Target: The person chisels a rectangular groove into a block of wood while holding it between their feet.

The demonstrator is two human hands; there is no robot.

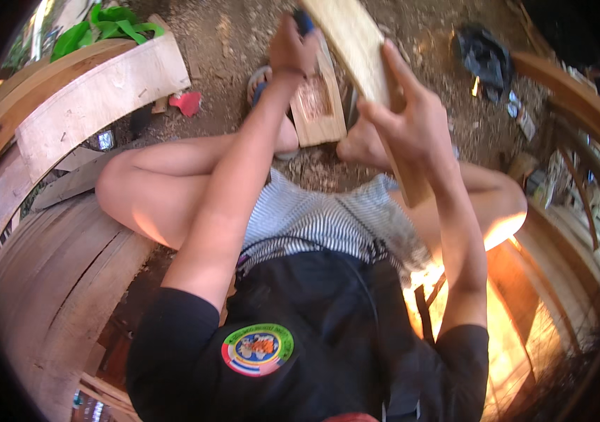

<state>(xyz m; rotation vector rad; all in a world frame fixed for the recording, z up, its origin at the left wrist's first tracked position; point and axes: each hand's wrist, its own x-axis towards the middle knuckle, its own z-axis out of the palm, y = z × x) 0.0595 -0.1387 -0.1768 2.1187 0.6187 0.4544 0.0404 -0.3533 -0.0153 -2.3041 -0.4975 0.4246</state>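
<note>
My right hand [412,116] holds a long pale wooden plank [353,39], thumb on one side and fingers along the other. The plank slants from the top edge down past my palm toward my thigh. My left hand [293,50] is closed by the plank's far part, with a dark blue piece [304,22] like a handle showing at its fingers; the rest of that piece is hidden. Below, a wooden board with a rough, hollowed recess [313,102] lies on the ground between my feet, its far end partly behind the plank and my left hand.
Curved-looking boards [106,102], one with nails, stand at the left near green leaves [106,27]. A red scrap [185,104] lies on the dirt and wood chips. A black plastic bag [483,60] and more timber [567,95] are at the right.
</note>
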